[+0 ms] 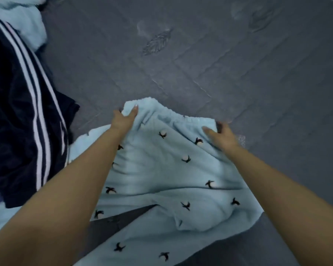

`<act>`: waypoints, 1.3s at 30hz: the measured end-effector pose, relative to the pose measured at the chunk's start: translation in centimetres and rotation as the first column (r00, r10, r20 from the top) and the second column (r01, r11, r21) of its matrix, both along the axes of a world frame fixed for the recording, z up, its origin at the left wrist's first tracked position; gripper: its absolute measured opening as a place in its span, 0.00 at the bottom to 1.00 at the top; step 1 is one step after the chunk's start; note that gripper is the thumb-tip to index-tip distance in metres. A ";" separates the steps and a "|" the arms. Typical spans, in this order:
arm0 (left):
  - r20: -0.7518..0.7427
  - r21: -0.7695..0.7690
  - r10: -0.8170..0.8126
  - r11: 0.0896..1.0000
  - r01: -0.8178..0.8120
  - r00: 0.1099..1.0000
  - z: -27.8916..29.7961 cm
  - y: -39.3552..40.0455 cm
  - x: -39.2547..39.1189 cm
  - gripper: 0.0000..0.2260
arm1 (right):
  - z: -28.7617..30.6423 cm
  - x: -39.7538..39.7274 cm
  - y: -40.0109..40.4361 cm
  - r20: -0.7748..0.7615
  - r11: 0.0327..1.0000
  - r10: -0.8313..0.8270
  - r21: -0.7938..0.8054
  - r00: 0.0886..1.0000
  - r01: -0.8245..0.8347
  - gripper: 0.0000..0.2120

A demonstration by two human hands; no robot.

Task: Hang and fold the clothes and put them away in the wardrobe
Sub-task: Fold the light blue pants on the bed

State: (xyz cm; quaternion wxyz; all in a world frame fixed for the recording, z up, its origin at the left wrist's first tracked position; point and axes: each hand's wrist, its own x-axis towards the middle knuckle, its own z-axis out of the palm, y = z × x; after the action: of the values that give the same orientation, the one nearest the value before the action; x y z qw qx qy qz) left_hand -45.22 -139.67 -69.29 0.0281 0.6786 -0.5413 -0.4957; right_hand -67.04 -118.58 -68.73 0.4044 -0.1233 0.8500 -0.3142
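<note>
Bare forearms reach over pale-blue fleece pajama pants (161, 169) spread on the grey bed (219, 64); both hands, left hand (124, 117) and right hand (222, 136), pinch the waistband. Uneven pulling could skew the fold.

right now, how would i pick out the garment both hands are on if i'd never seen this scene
Start from the grey quilted bedspread filling the view. In its near middle lie the pale blue fleece pants, their waistband gripped by the left hand and right hand. Small dark bird-like motifs set them apart from the navy white-striped garment at left.
</note>
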 end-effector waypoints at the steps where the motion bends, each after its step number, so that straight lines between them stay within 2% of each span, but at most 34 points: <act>1: -0.007 0.026 -0.018 0.999 0.018 1.000 0.1 0.7 -0.4 0.35 | -0.1 0.0 0.6 0.020 1.000 0.026 -0.011 0.999 -0.026 0.23; 3: -0.051 0.059 -0.111 0.992 0.114 0.992 1.0 2.2 -1.3 0.31 | 0.0 0.3 2.5 0.057 0.995 0.017 -0.103 0.998 -0.012 0.15; 5: -0.122 0.010 -0.227 0.973 0.230 0.966 2.1 3.7 -3.1 0.26 | 0.9 0.1 5.1 0.124 0.960 -0.135 -0.231 0.983 0.161 0.08; 8: -0.103 -0.077 -0.344 0.938 0.337 0.933 4.4 5.4 -7.3 0.23 | 3.1 -2.3 10.1 0.169 0.845 -0.342 -0.375 0.924 0.381 0.09; 10: -0.080 -0.121 -0.453 0.889 0.442 0.888 5.5 6.5 -10.4 0.16 | 4.7 -4.5 14.0 0.150 0.815 -0.363 -0.428 0.920 0.391 0.04; 13: -0.111 -0.139 -0.544 0.837 0.529 0.832 7.3 8.8 -15.9 0.12 | 6.1 -7.9 19.7 0.091 0.828 -0.318 -0.459 0.944 0.323 0.06; 20: -0.343 -0.245 -0.594 0.804 0.541 0.727 11.6 18.1 -33.2 0.15 | 8.3 -18.1 30.0 0.038 0.710 -0.532 -0.524 0.846 0.470 0.10; 23: -0.453 -0.202 -0.613 0.778 0.595 0.648 12.5 22.2 -40.2 0.27 | 8.3 -22.3 34.7 -0.098 0.786 -0.472 -0.496 0.876 0.368 0.08; 25: -0.396 -0.128 -0.676 0.711 0.691 0.622 12.1 24.6 -42.8 0.33 | 7.4 -23.9 37.5 -0.237 0.897 -0.339 -0.374 0.910 0.237 0.08; 28: -0.243 0.041 -0.732 0.648 0.761 0.636 9.8 27.3 -43.0 0.32 | 4.9 -24.1 41.0 -0.332 0.991 -0.075 -0.126 0.940 0.035 0.11; 30: -0.144 0.059 -0.757 0.636 0.770 0.637 8.3 27.7 -41.6 0.26 | 3.4 -23.3 42.5 -0.327 0.994 -0.006 -0.106 0.945 -0.030 0.14; 31: -0.094 0.054 -0.767 0.632 0.773 0.634 7.9 27.6 -40.9 0.22 | 2.8 -22.9 42.9 -0.332 0.991 -0.014 -0.132 0.943 -0.032 0.15; 33: 0.011 0.070 -0.781 0.624 0.778 0.625 7.4 27.2 -39.6 0.22 | 1.9 -22.2 43.4 -0.327 0.983 -0.078 -0.181 0.942 0.019 0.16; 36: 0.121 0.088 -0.818 0.573 0.815 0.563 7.2 25.8 -37.9 0.16 | 1.2 -21.5 43.3 -0.220 0.971 -0.174 -0.203 0.960 0.129 0.18; 39: 0.054 0.064 -0.843 0.538 0.841 0.535 7.9 24.8 -37.5 0.09 | 1.9 -21.3 42.9 0.060 0.960 -0.144 -0.232 0.988 0.155 0.24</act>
State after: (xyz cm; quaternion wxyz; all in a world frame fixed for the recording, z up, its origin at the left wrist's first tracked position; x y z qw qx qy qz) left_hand -82.68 -114.92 -61.40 -0.2452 0.3541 -0.7938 -0.4294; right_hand -88.38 -75.69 -66.79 0.3803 -0.0991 0.8047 -0.4450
